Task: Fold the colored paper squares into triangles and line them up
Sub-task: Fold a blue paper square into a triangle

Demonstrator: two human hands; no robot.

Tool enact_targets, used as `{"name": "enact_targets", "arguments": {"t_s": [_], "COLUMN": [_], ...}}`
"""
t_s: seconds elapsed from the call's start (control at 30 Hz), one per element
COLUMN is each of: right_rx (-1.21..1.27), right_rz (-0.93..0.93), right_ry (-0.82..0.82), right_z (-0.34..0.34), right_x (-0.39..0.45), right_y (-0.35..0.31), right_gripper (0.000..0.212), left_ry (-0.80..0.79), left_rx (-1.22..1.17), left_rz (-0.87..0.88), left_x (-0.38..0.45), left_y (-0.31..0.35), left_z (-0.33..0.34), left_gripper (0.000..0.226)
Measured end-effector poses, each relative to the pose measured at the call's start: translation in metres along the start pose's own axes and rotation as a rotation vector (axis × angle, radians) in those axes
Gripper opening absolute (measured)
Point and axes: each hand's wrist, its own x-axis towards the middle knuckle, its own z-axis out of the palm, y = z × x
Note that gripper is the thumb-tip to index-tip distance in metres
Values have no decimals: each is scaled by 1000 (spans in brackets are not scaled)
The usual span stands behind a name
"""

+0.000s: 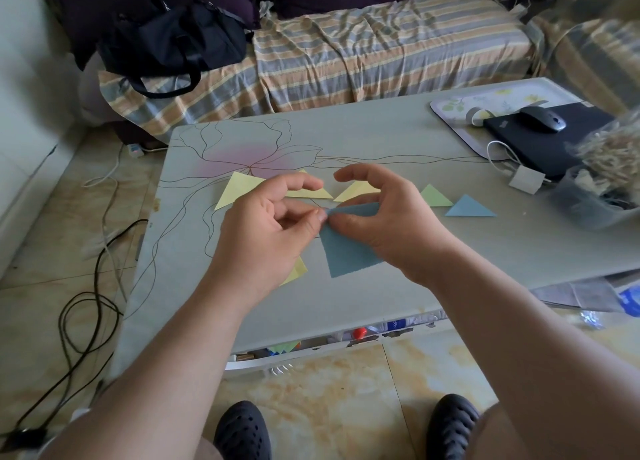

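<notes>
Pinched between thumb and fingertips of both hands: blue paper square (348, 251), folded corner lifted at the meeting point, lower part lying on the tabletop (381, 296) near the middle of its near half. Left hand (266, 227) gripping the tip from the left, right hand (381, 217) gripping from the right, other fingers curled loosely above.

Head view, only one given. Along the middle of the tabletop, towards the far edge, a row of finished triangles: large yellow triangle (239, 189) at the left end, second yellow triangle (311, 192) partly hidden behind the left hand, third yellow triangle (356, 191) behind the right hand, then green triangle (434, 198), then blue triangle (469, 208) nearest the right edge. Yellow paper piece (298, 269) peeking out under the left wrist, shape not clear, likely awaiting folding. Judged well along: five lined up, blue fold in progress, at least one sheet left.
</notes>
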Motion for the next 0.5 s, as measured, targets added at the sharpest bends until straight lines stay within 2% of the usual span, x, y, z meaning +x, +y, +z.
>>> {"name": "enact_targets", "arguments": {"t_s": [0.13,0.37,0.5], "right_rx": [-33,-55,-80], "right_rz": [-11,2,70], "right_ry": [-3,2,-70], "right_z": [1,0,-3], "right_x": [1,2,4], "right_y": [1,3,6], "right_gripper": [47,49,15], "left_ry": [-12,-14,-13], "left_rx": [73,3,-7], "left_rz": [-25,-43,-29], "left_x": [0,6,6], "left_y": [-1,-7,-8], "left_z": [-1,-1,-4], "left_gripper": [33,33,33]}}
